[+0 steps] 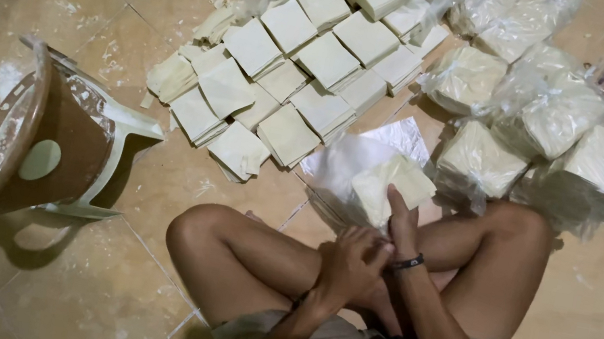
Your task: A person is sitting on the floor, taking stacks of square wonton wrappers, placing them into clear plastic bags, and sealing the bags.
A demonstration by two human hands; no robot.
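The right hand [401, 220] grips a stack [390, 188] of pale squares inside a clear bag [348, 165] over the lap; the left hand [350, 263] pinches the bag's edge. Bagging seems underway; next likely calls for closing the mouth.

— Any packs here?
— Yes. Clear bags [548, 113] on the right, each stuffed with a pale, blocky stack, piled close together on the floor.
— And in the middle?
— One pale square stack [389, 188] inside a thin clear bag [340, 164], held by the right hand [400, 225].
— On the left of those?
— Flat cream squares [294, 70], bare, laid in overlapping rows.
— Labels, signs, screens?
— None seen.
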